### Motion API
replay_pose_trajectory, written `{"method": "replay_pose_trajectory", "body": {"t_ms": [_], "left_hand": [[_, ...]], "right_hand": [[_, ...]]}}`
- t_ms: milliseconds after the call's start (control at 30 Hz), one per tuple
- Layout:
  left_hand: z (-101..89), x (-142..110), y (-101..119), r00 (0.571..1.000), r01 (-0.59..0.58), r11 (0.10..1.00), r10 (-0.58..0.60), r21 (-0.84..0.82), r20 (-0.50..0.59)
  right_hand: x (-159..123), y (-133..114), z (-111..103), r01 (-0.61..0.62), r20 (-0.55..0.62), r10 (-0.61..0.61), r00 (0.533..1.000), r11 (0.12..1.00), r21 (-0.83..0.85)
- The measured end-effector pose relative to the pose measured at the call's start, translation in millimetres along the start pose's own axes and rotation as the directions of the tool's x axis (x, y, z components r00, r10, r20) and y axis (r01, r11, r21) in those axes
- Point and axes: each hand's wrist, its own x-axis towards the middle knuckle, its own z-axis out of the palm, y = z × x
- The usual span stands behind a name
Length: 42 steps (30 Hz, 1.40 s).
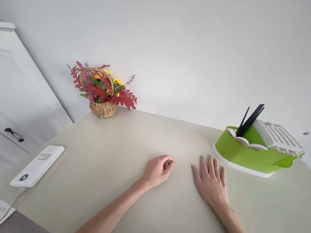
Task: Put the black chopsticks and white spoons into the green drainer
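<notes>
A pale wall [183, 50] backs the worktop [169, 220]. The left hand [156, 172] is loosely curled closed, nothing visible inside; the right hand [213, 189], flat with fingers [210, 167] spread, is nearer the green rack [243, 156], just beyond at frame right, long axis running mostly sideways.

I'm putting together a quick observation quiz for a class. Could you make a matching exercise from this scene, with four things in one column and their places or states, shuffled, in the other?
Column one
1. Wicker basket
2. Green holder
3. Left hand
4. Right hand

Column two
A. Palm down on the table, fingers extended
B. Has black sticks standing in it
C. Fingers curled in towards the thumb
D. Filled with red leaves and yellow flowers

Right pairs: 1-D, 2-B, 3-C, 4-A
</notes>
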Motion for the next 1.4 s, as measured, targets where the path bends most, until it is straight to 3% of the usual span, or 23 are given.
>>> {"method": "replay_pose_trajectory", "body": {"t_ms": [200,767,1233,1400], "left_hand": [[-1.0,5,2,0.999,0.036,0.988,-0.034,-0.147,0.016],[-5.1,5,4,0.999,0.055,0.973,-0.052,-0.224,0.017],[-5.4,4,5,0.997,0.078,0.964,-0.074,-0.253,0.024],[-6.9,5,4,0.993,0.12,0.929,-0.119,-0.349,0.023]], "right_hand": [[4,0,1,0.044,-0.057,-0.043,0.997,0.999,0.008],[4,-1,-14,-0.019,0.046,0.014,0.999,0.993,0.117],[4,0,-13,-0.007,0.026,0.004,1.0,0.994,0.11],[3,-2,-13,-0.008,0.018,0.005,1.0,0.99,0.139]]}}
